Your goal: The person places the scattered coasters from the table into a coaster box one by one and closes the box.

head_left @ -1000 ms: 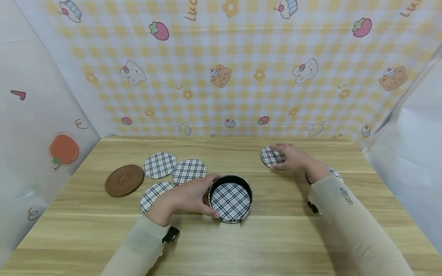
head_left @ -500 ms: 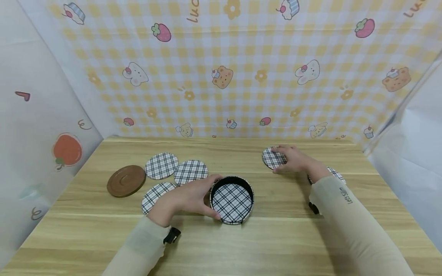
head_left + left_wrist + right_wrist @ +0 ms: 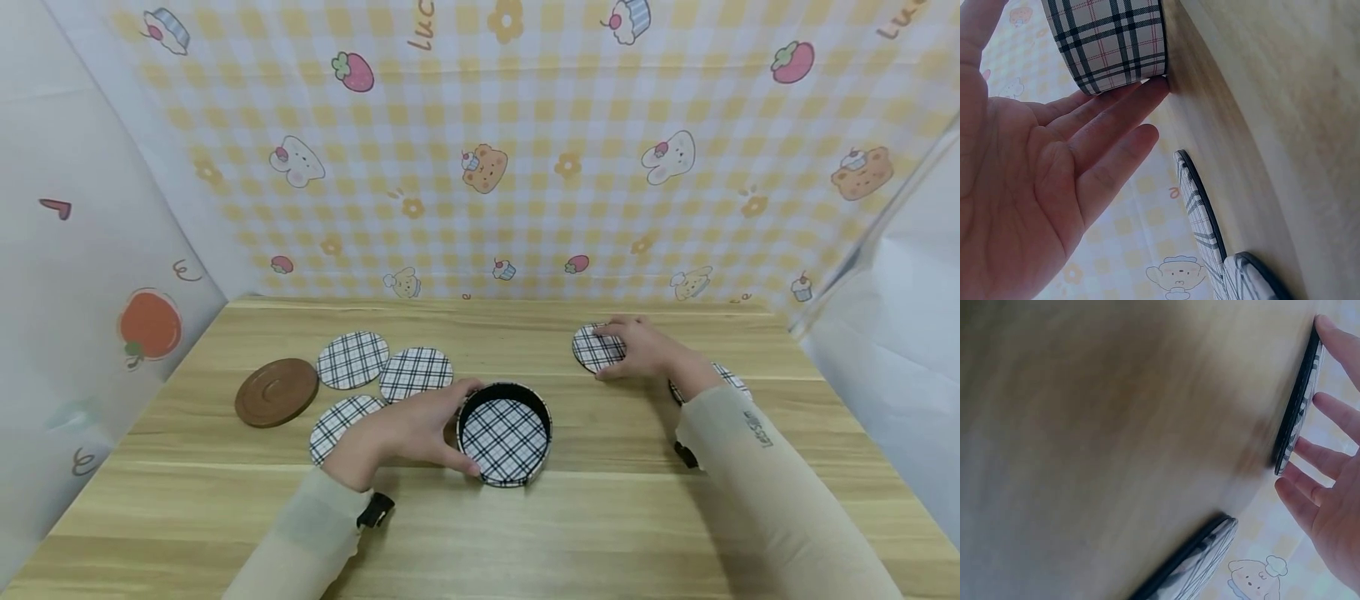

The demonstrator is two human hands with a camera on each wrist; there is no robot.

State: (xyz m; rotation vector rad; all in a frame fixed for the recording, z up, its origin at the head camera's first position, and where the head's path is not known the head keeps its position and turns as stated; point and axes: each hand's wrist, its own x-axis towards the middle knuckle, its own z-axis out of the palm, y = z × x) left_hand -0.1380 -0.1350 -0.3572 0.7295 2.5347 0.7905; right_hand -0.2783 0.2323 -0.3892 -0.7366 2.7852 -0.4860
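Observation:
My left hand (image 3: 420, 421) holds the left side of a round plaid coaster holder (image 3: 542, 454), thumb at the front and fingers at the back. Inside the holder lies a plaid coaster (image 3: 504, 442). In the left wrist view, fingers (image 3: 1129, 112) lie along the holder's plaid wall (image 3: 1113, 44). At the back right, my right hand (image 3: 645, 348) rests on another plaid coaster (image 3: 588, 346), with its fingertips on top and the thumb at the near edge. Seen from the right wrist, the thumb (image 3: 1338, 340) and spread, nearly straight fingers (image 3: 1335, 415) meet that coaster (image 3: 1300, 409) along its face.
Several plaid coasters lie to the left, one (image 3: 352, 360) at the back and one (image 3: 416, 373) beside it. A brown round disc (image 3: 276, 393) is farther left. Another coaster (image 3: 731, 379) is partly hidden by the right forearm. A patterned cloth (image 3: 525, 208) stands behind the table (image 3: 570, 533).
My right hand and the coaster under it have slid slightly nearer and to the right. The left hand and the holder keep their place; the head view shifts a little.

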